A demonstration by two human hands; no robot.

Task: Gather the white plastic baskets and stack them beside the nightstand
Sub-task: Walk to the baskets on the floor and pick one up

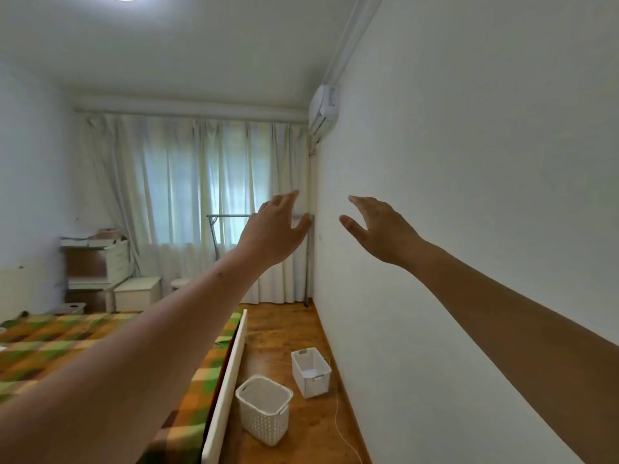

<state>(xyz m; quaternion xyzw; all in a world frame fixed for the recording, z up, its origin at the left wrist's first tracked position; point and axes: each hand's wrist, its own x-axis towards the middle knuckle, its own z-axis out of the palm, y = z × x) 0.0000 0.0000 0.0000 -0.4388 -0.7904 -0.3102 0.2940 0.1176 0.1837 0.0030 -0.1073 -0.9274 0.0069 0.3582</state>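
Two white plastic baskets stand empty on the wooden floor between the bed and the right wall. The nearer basket (264,408) is close to the bed's white side board; the farther basket (311,372) sits nearer the wall. They are apart, not stacked. My left hand (274,229) and my right hand (378,229) are raised at chest height, far above the baskets, fingers spread, holding nothing. A white nightstand (137,293) stands at the far left beyond the bed.
A bed with a green and orange checked cover (67,343) fills the left. A thin white cord (338,426) runs along the floor by the right wall. A metal clothes rack (310,262) stands before the curtains. Shelves with boxes (93,262) are at the far left.
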